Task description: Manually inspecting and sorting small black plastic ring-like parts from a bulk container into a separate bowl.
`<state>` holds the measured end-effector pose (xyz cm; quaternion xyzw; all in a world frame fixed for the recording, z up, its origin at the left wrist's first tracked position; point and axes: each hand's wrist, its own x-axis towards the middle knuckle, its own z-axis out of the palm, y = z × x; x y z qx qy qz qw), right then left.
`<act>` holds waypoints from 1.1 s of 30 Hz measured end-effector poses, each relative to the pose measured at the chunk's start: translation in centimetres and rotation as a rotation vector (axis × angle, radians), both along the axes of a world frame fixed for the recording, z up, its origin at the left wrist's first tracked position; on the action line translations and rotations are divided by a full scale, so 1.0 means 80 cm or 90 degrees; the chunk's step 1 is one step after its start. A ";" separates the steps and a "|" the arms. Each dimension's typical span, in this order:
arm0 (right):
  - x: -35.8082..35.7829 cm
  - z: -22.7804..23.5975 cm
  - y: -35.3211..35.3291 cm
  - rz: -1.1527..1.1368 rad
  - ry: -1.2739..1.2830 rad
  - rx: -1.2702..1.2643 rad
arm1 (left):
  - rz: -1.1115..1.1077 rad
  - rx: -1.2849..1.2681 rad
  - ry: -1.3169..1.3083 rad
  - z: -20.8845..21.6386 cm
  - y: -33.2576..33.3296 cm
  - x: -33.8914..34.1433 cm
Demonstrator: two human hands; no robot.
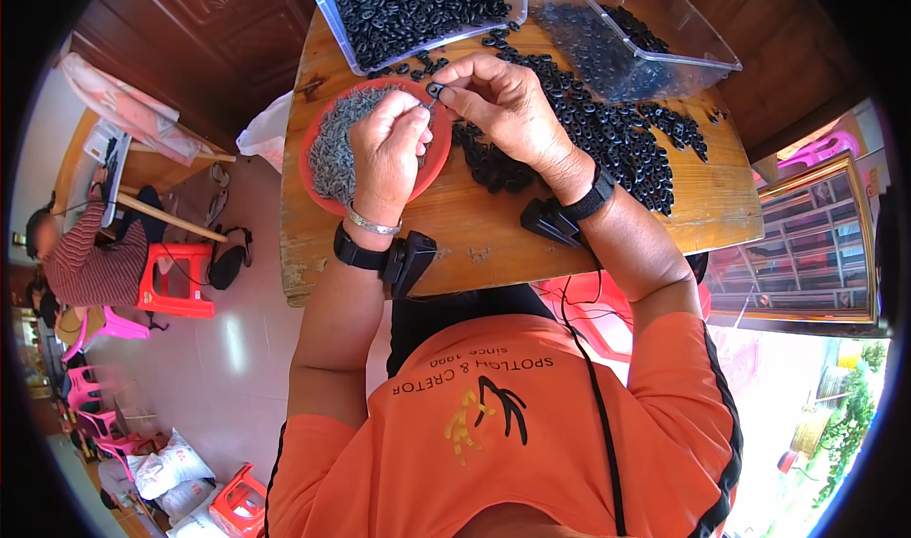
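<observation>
Pinched between the thumb and index finger of my right hand (503, 106) is a small black oval ring-shaped piece (436, 90). Just below it, my left hand (389, 144) closes its fingers on a thin grey metal piece (430, 105), whose end meets or nearly meets the black piece. Both hands are above the right side of a red bowl (439, 158) full of small grey metal pieces (334, 149). A heap of black oval pieces (617, 139) spreads over the wooden table (474, 249) beyond and beside my right hand.
A clear bin (334, 21) of black pieces stands at the table's far side; another clear bin (707, 66) lies tilted at the far right. Left, a person in a striped top (90, 263) sits by a red stool (178, 282). White sacks (173, 467) lie on the floor.
</observation>
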<state>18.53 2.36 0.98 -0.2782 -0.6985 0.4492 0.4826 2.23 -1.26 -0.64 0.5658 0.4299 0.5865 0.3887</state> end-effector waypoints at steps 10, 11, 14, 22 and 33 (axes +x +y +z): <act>-0.001 -0.001 0.000 0.021 -0.031 0.021 | -0.004 0.014 0.005 0.001 0.000 0.002; -0.002 -0.002 0.000 0.024 -0.027 0.022 | -0.004 0.014 0.004 0.001 -0.001 0.002; -0.002 0.000 -0.002 0.023 -0.041 0.011 | -0.005 0.015 0.015 0.001 -0.001 0.001; -0.001 -0.003 0.002 0.018 -0.041 0.028 | -0.003 0.027 0.040 -0.002 0.000 0.002; 0.000 0.002 -0.001 0.018 -0.048 0.014 | -0.001 0.035 0.055 -0.003 0.001 0.001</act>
